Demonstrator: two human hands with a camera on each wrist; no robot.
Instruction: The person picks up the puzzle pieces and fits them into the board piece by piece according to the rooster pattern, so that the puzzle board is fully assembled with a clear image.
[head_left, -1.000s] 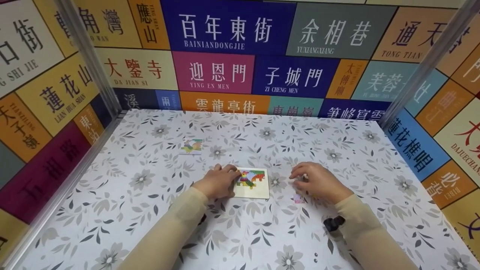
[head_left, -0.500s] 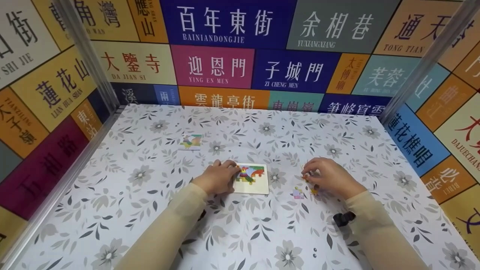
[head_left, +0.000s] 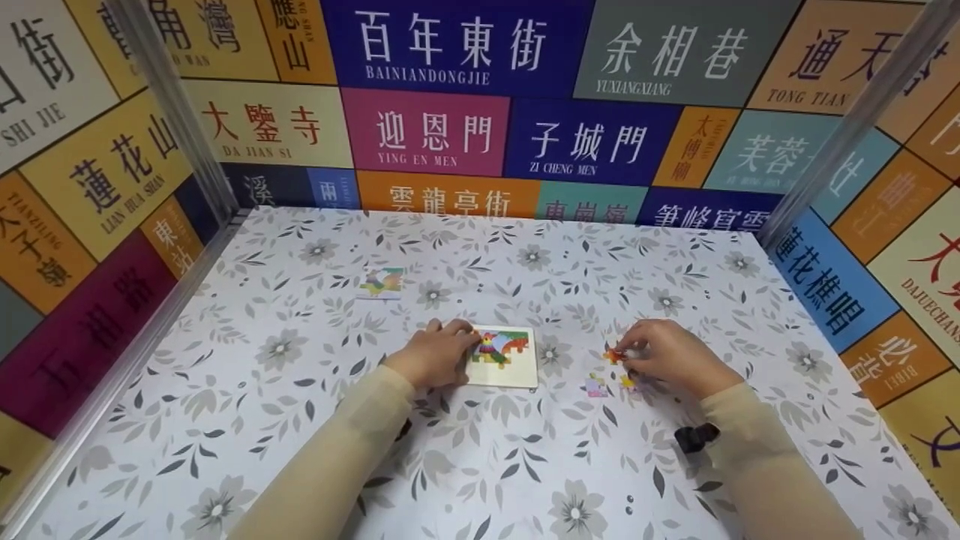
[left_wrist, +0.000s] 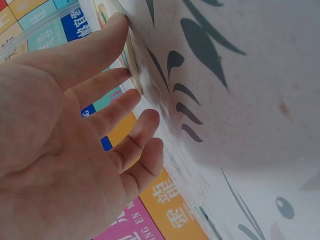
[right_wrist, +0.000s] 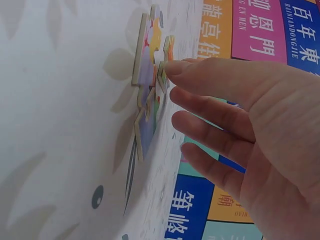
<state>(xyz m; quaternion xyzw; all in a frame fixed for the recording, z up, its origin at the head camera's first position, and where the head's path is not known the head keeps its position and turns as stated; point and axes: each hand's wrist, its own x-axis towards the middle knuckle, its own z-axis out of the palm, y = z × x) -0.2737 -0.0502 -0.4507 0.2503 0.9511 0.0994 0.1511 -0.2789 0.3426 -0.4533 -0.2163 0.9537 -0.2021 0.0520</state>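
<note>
In the head view, my left hand (head_left: 435, 355) rests at the left edge of a pale jigsaw board (head_left: 506, 376) that is partly filled with a colourful bird picture. Its thumb and fingertips touch the board's edge in the left wrist view, the fingers spread and only slightly bent. My right hand (head_left: 670, 355) pinches an orange-red jigsaw piece (head_left: 613, 356) between thumb and forefinger, low over the table. Just nearer to me lie a lilac jigsaw piece (head_left: 596, 385) and a yellow-and-pink jigsaw piece (head_left: 628, 383). Loose pieces (right_wrist: 146, 127) also lie beside the thumb in the right wrist view.
A small square picture (head_left: 381, 283) in similar colours lies farther back on the left. The table (head_left: 480, 465) has a white cover printed with grey flowers and leaves. Colourful sign-patterned walls (head_left: 420, 135) stand behind it and at both sides.
My right hand has drawn back to the right, and the orange-red jigsaw piece has come into view at its fingertips. The left hand keeps its place on the board's edge.
</note>
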